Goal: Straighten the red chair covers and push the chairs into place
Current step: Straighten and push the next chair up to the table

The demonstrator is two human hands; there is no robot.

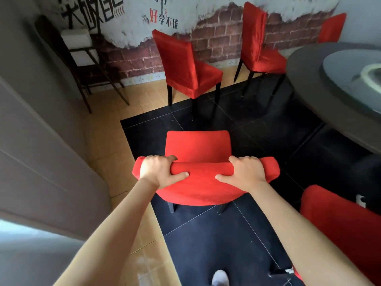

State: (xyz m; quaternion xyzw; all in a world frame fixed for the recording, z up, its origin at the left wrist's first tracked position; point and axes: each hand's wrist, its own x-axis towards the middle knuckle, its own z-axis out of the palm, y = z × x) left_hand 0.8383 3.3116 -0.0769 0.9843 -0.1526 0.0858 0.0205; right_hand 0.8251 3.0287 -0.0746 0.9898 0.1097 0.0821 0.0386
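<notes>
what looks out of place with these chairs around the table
The chair gripped by the left hand and right hand stands out on the dark floor, well off the round table and not facing it. The next chair also sits apart from the table, angled.

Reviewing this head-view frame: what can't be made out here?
- Held chair: front legs hidden by its own seat.
- Fingertips of left hand and right hand: curled behind the backrest.
- Round table: cut off by the right edge.
- Wall lettering: blurred, cut off at the top.
</notes>
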